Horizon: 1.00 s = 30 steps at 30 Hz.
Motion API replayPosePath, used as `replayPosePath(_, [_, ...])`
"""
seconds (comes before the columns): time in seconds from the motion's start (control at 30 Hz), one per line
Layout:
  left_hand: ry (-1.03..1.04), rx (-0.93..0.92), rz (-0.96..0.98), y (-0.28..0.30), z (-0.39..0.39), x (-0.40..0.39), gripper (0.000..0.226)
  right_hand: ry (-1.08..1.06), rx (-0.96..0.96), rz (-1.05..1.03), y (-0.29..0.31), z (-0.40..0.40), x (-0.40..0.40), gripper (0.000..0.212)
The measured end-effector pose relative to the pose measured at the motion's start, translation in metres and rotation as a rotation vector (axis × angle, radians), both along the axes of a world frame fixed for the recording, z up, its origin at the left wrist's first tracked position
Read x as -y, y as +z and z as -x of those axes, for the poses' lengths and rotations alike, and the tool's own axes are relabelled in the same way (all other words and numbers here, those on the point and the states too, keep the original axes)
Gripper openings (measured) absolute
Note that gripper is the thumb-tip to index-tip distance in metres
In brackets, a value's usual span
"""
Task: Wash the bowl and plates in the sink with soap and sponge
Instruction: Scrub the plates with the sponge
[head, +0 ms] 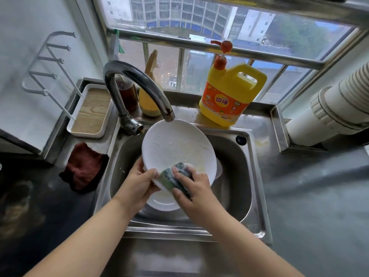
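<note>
Landmark = sink (252,176). White plate (175,148) was held tilted above the sink basin, far rim up near the faucet (139,84) spout, near rim down toward the person. Left hand (139,182) gripped the plate's lower-left rim: thumb curled over the front face, fingers behind, forearm coming in from bottom-left over the sink's front edge. Right hand (194,191) clamped on a green sponge (175,179), fingers curled over its top, thumb along the near side, pressing it against the plate's lower edge; forearm entered from bottom-right. Sudsy smears were on the plate face. Another white dish (163,200) lay in the sink basin under both hands; bowl or plate, can't tell. Yellow soap jug (229,96) with orange pump stood on the ledge behind the sink. Dark red cloth (83,166) lay on the counter left of the sink.
</note>
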<state>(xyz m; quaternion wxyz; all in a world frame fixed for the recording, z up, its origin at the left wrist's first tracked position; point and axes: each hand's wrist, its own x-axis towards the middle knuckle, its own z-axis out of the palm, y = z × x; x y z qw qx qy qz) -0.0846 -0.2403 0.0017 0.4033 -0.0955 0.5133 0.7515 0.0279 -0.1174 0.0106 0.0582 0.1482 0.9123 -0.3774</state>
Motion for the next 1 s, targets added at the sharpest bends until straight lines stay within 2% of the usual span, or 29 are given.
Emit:
replayPosePath(0.13, [0.045,0.016,0.036,-0.003,0.003,0.008,0.048,0.075,0.028,-0.161,-0.012,-0.004,-0.045,0.048])
replayPosePath(0.3, [0.012,-0.007,0.021,0.003,0.002,0.007,0.045,-0.079,0.117,-0.352,-0.013,0.002,-0.082,0.050])
replayPosePath(0.37, [0.040,-0.009,-0.001,0.006,0.002,0.001,0.042,-0.113,0.128,-0.311,-0.005,0.004,-0.065,0.051])
replayPosePath(0.5, [0.050,-0.048,-0.028,0.006,0.004,-0.002,0.037,-0.049,0.037,-0.041,0.009,0.000,-0.007,0.052])
replayPosePath(0.6, [0.035,-0.056,-0.003,0.006,0.004,0.000,0.035,-0.013,-0.023,-0.001,0.010,-0.006,0.002,0.050])
replayPosePath(0.73, [0.051,-0.040,0.052,0.007,0.006,0.005,0.035,0.133,0.009,-0.191,-0.005,-0.010,-0.046,0.046])
replayPosePath(0.9, [0.003,-0.031,0.062,0.009,0.006,0.004,0.036,-0.003,0.145,-0.457,-0.009,-0.002,-0.098,0.049])
replayPosePath(1.0, [0.023,-0.026,0.032,0.011,0.004,-0.006,0.036,-0.065,0.165,-0.401,-0.002,0.007,-0.075,0.053])
